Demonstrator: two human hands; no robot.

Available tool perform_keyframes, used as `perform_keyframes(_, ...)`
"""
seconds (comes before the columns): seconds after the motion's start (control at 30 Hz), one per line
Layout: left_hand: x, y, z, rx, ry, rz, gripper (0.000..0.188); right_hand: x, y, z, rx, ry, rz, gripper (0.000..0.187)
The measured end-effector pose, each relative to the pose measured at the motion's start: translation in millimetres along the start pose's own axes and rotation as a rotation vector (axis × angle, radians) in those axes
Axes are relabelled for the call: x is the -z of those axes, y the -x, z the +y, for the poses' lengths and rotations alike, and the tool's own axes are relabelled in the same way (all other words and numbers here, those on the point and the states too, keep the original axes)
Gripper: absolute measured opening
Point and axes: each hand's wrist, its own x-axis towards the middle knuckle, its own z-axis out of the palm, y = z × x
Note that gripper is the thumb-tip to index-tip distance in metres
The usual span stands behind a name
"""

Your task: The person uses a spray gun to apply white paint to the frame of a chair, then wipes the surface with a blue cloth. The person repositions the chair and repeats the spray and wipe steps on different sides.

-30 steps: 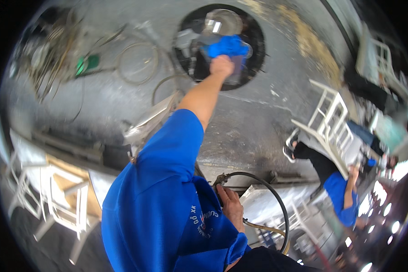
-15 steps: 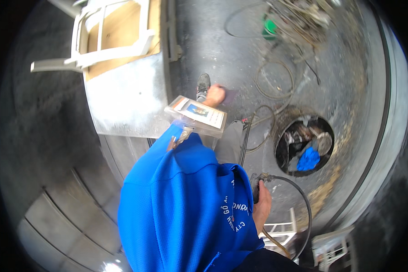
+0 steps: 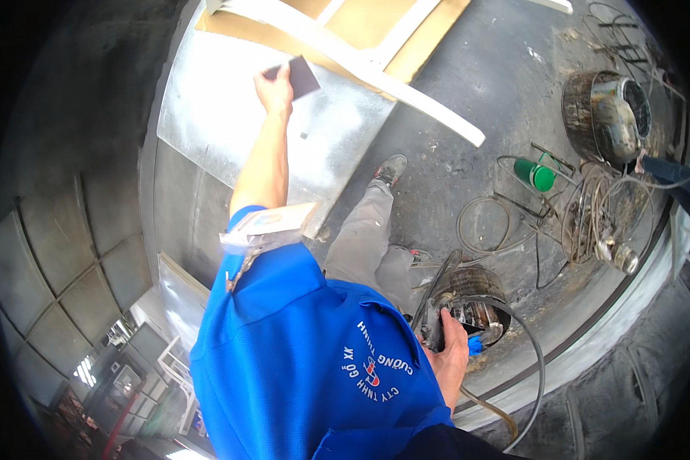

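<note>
Over a shiny metal sheet (image 3: 230,123), my left hand (image 3: 276,90) is stretched out, its fingers closed on a dark square of sandpaper (image 3: 303,77). A white wooden frame (image 3: 429,107), like part of a chair, lies just beyond it on a tan board (image 3: 249,37). At my right side, my right hand (image 3: 449,354) grips a dark hose-fed tool that looks like a spray gun (image 3: 431,331); fingers and shirt hide much of it. A black hose (image 3: 539,346) loops out from it.
An open drum (image 3: 475,285) with blue stuff inside stands beside my right hand. Hoses (image 3: 487,226) coil over the grey floor near a green container (image 3: 535,175). Farther right are a larger stained drum (image 3: 602,119) and part of another person's sleeve (image 3: 671,175).
My view has swung left toward the metal sheet. My left hand has gone from low beside my shoe to over the sheet, with the sandpaper. The right hand keeps its grip.
</note>
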Motion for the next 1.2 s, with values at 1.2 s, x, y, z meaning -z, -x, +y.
perform_keyframes(1.2, -74.7, -108.8, 74.4, -0.099, -0.451, -0.076, 0.033, -10.5, -51.6, -87.0, -0.052, 0.133, -0.093, 0.073)
